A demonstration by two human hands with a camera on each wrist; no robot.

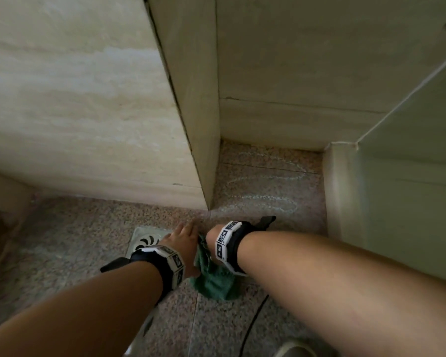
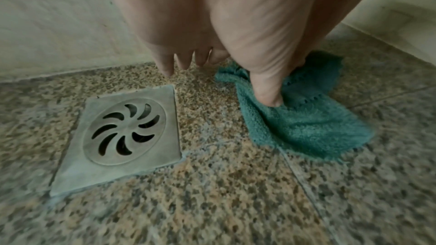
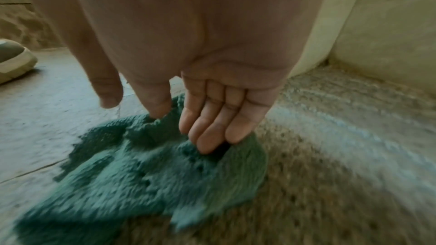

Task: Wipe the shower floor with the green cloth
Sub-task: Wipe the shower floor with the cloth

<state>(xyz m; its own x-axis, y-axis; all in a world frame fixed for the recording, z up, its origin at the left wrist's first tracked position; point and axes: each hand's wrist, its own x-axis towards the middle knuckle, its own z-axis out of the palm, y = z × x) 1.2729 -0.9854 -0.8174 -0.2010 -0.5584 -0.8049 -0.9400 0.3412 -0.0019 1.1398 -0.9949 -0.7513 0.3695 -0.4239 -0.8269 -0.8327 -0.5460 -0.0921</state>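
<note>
The green cloth (image 1: 214, 278) lies bunched on the speckled shower floor (image 1: 265, 181), between my two wrists. My left hand (image 1: 187, 237) points down beside it. In the left wrist view the left hand (image 2: 224, 83) has straight fingertips (image 2: 168, 71) touching the floor, and its thumb presses on the cloth (image 2: 306, 124). My right hand (image 3: 184, 128) reaches down onto the cloth (image 3: 141, 178) with nearly straight fingers (image 3: 212, 133), their tips pressing into the folds. In the head view the right hand (image 1: 209, 238) is mostly hidden behind its wristband.
A square metal drain (image 2: 125, 133) sits just left of the cloth. Beige tiled walls (image 1: 88, 112) form a jutting corner ahead, and a glass panel (image 1: 410, 202) stands on a curb at the right. Whitish streaks (image 1: 268, 202) mark the far floor. A black cable (image 1: 252, 325) and a shoe (image 3: 14, 59) lie near.
</note>
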